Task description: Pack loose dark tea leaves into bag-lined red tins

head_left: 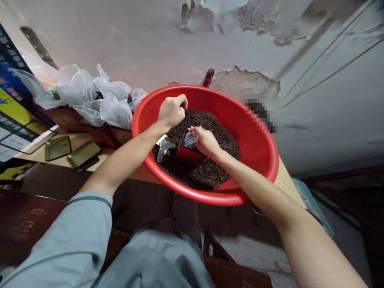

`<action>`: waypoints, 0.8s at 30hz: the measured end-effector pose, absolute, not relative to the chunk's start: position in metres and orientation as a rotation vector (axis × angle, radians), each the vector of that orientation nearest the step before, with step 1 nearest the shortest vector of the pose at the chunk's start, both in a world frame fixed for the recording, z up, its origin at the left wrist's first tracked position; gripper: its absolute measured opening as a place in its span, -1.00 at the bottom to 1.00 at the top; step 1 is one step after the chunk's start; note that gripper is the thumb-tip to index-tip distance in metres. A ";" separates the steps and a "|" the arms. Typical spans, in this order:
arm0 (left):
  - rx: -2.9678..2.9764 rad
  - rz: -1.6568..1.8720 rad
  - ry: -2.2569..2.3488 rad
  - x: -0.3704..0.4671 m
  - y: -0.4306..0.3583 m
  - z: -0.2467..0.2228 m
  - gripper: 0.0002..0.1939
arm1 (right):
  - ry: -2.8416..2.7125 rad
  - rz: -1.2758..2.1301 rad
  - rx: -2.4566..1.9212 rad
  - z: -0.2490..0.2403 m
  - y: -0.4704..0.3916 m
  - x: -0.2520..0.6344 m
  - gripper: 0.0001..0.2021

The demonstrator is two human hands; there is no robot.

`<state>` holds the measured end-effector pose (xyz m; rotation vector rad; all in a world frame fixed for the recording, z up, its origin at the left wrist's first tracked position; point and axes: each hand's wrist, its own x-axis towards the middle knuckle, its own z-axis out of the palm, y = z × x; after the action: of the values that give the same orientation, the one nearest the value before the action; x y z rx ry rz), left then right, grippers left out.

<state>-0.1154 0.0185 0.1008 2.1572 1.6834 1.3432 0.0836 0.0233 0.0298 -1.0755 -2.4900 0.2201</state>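
A wide red plastic basin holds a heap of dark, loose, dried bits like tea leaves. In the heap stands a dark red tin with a clear plastic bag at its mouth. My right hand has its fingertips pinched together at the bag's edge, over the tin. Closed and raised, my left hand is above the heap near the basin's left side; whatever its curled fingers hold is hidden. A black, gold-marked tin lid lies tilted beside the red tin.
Red tins with crumpled plastic bags sticking out stand left of the basin. A gold-coloured tin lid and another lid lie on the wooden table. A peeling wall rises behind.
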 end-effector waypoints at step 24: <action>2.317 0.126 1.194 -0.099 0.032 0.060 -0.06 | -2.764 0.329 -0.820 0.075 0.031 0.105 -0.86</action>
<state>-0.0991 0.0324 0.0595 2.3171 1.1943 0.1263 0.1048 0.0311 0.0753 -0.8197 -2.7643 0.3295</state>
